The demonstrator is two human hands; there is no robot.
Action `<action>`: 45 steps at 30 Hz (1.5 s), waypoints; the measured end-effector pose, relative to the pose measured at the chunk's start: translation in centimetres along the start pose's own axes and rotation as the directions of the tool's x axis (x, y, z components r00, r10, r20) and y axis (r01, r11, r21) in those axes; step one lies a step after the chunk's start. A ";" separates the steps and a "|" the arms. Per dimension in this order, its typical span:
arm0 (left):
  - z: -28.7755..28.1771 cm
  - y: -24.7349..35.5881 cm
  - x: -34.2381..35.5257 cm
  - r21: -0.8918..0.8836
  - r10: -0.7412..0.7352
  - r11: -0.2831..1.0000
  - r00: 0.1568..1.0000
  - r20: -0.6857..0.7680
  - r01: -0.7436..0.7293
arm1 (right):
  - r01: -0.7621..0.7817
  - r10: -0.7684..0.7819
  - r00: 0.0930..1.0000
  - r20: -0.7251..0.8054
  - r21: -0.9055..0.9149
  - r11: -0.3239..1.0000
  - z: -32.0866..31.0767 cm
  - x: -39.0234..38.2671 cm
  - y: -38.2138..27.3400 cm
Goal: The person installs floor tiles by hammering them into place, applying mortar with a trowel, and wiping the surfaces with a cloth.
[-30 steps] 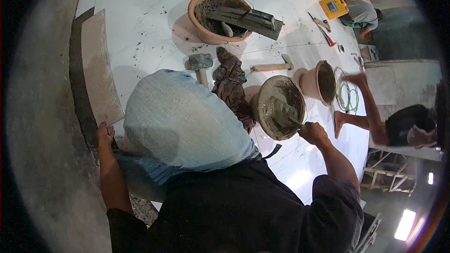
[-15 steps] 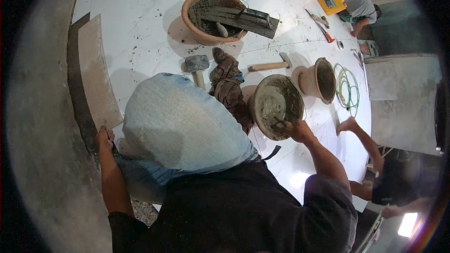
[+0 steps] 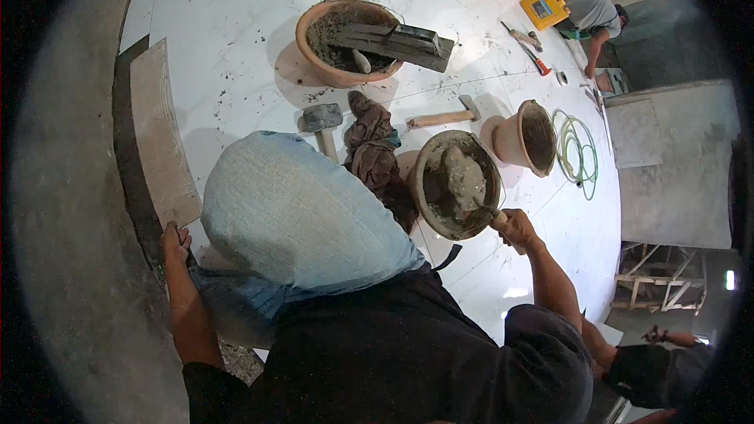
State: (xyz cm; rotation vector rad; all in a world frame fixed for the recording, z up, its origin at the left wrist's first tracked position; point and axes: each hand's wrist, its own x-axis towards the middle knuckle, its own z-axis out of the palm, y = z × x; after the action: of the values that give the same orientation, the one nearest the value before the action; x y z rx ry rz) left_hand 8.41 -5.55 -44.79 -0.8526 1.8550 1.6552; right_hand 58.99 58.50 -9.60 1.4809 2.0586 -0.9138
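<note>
My right hand grips a trowel's handle over the bucket of wet grey mortar; a wet lump covers the blade. My left hand is curled at the lower end of a narrow pale tile strip with combed lines; what its fingers hold is unclear. A rubber mallet, a crumpled brown rag and a wood-handled hammer lie on the white tiles beyond my bent jeans-covered knee.
A terracotta tub holds mortar and long tools. Right are another bucket, a coiled green hose, red-handled tool and yellow jerrycan. One worker crouches behind; another is at lower right. Bare concrete runs along the left.
My right hand moved down-left into the bucket, then back rightward, with the trowel now loaded with mortar. The worker at right moved toward the lower edge. The view shifted slightly.
</note>
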 end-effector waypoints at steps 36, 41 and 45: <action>5.3 3.4 -9.8 -0.705 -0.339 0.698 0.925 -0.171 0.126 | 0.898 -0.769 0.034 0.639 -0.357 -0.257 27.6 13.3 -65.4; 5.5 4.4 -10.2 -0.740 -0.411 0.660 0.886 -0.213 0.128 | 0.706 -0.666 -0.290 0.687 -0.316 -0.634 33.5 15.4 -69.9; 4.7 3.8 -9.9 -0.801 -0.409 0.589 0.895 -0.177 0.111 | 0.557 -0.619 -0.350 0.703 -0.375 -0.741 35.2 17.0 -71.8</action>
State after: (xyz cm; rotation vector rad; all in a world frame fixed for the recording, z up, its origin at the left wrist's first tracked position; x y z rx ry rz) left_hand 12.11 0.56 -35.64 -1.7879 1.0090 2.2189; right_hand -15.24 29.04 -26.90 -1.5703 2.6721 0.1514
